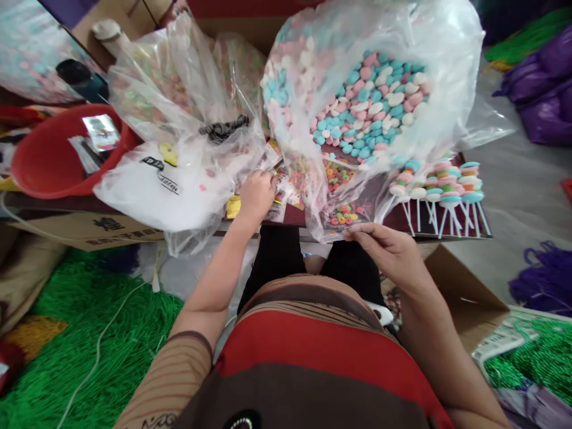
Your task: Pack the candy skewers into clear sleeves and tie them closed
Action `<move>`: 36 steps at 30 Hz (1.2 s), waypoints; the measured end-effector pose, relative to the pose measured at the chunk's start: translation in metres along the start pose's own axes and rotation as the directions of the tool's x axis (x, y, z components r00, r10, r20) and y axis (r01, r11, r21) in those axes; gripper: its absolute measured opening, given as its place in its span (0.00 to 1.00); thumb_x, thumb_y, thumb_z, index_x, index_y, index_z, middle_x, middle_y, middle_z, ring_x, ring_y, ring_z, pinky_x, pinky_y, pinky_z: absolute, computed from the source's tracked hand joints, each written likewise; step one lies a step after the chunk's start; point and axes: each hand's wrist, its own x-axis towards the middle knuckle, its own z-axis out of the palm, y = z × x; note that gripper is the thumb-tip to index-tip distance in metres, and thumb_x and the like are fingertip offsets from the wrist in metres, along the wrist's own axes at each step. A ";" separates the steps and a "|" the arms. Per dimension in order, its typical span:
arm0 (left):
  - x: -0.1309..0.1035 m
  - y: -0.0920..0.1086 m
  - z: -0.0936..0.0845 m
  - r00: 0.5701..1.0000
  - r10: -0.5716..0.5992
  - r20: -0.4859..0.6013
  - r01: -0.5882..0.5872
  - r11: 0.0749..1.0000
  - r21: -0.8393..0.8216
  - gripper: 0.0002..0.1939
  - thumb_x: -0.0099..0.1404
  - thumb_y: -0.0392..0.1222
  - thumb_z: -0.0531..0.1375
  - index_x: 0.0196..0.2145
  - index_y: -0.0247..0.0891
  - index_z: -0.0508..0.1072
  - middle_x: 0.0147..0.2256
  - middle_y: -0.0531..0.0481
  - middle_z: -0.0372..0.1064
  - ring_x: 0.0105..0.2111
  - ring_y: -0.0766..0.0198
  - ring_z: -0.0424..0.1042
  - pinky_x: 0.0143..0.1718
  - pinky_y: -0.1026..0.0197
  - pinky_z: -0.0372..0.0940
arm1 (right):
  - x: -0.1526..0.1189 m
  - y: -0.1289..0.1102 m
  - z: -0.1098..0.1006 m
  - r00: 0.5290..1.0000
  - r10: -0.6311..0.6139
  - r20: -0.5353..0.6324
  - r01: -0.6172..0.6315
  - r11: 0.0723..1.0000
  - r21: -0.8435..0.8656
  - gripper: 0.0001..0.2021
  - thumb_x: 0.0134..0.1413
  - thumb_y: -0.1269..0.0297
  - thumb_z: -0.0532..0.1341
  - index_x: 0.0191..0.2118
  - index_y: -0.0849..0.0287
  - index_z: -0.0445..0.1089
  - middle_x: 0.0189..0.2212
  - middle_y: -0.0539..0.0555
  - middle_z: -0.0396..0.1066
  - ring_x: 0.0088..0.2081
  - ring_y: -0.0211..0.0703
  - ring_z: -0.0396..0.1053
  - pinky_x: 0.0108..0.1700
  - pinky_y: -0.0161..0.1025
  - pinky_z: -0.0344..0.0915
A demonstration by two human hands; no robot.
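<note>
At the near edge of the surface (pixel 292 215): both hands sit well apart, each among bags and packets.
Left hand (pixel 258 196): fingers bent over small packets (pixel 280 196); whether they are closed on one, I cannot tell.
Right hand (pixel 388 247): thumb and fingertips drawn close at the near lip of a clear bag (pixel 328 221); whether film, a small piece or nothing sits between them, I cannot tell.
Ring candy (pixel 343 213): colourful loops inside that clear bag, just beyond the right fingertips.
Candy sticks (pixel 440 182): clustered at the surface's right end, pastel pieces stacked on each, white stick ends toward the person.
Done and left: these loaded sticks look finished as stacks, none visibly wrapped; plenty of pink, blue and white candy (pixel 366 107) remains loose in the big bag (pixel 451 65) behind, so the work seems only partway.
Left end: a red bowl (pixel 40 173) stands there, and a white plastic bag (pixel 143 196) spills over the near edge between it and the left hand.
Open room: a narrow bare strip between packets and clear bag; the big bag crowds the back, and right of the sticks the surface stops, with grey floor (pixel 513 179) beyond.
</note>
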 end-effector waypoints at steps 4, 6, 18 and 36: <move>0.022 0.005 0.012 0.992 -0.069 0.103 0.061 0.995 0.074 0.20 0.75 0.48 0.52 0.51 0.35 0.77 0.53 0.35 0.76 0.50 0.47 0.77 0.47 0.53 0.68 | -0.003 -0.001 0.003 1.000 -0.004 0.001 0.004 1.000 -0.010 0.10 0.63 0.55 0.63 0.39 0.52 0.80 0.36 0.52 0.83 0.39 0.45 0.80 0.46 0.42 0.75; 0.025 0.008 0.018 0.989 -0.072 0.125 0.063 0.995 0.080 0.19 0.75 0.47 0.52 0.52 0.36 0.76 0.54 0.36 0.75 0.51 0.48 0.77 0.46 0.53 0.68 | -0.007 0.003 0.000 0.999 0.032 -0.009 -0.032 0.999 0.009 0.10 0.63 0.55 0.63 0.39 0.53 0.80 0.35 0.52 0.83 0.39 0.45 0.80 0.46 0.42 0.75; 0.025 0.014 0.022 0.991 -0.099 0.090 0.096 0.995 0.040 0.21 0.75 0.45 0.51 0.54 0.28 0.74 0.56 0.27 0.72 0.51 0.42 0.77 0.47 0.48 0.70 | -0.018 0.019 -0.001 0.991 0.123 -0.048 -0.119 0.990 0.076 0.11 0.61 0.53 0.64 0.39 0.53 0.79 0.35 0.53 0.83 0.38 0.46 0.80 0.47 0.44 0.77; 0.010 -0.011 0.029 0.978 0.142 -0.150 -0.163 0.977 -0.138 0.17 0.74 0.36 0.47 0.46 0.39 0.76 0.46 0.39 0.77 0.47 0.54 0.76 0.47 0.57 0.66 | -0.009 0.021 0.002 0.987 0.145 -0.071 -0.140 0.987 0.074 0.13 0.60 0.50 0.65 0.38 0.54 0.80 0.34 0.53 0.82 0.39 0.47 0.80 0.49 0.47 0.76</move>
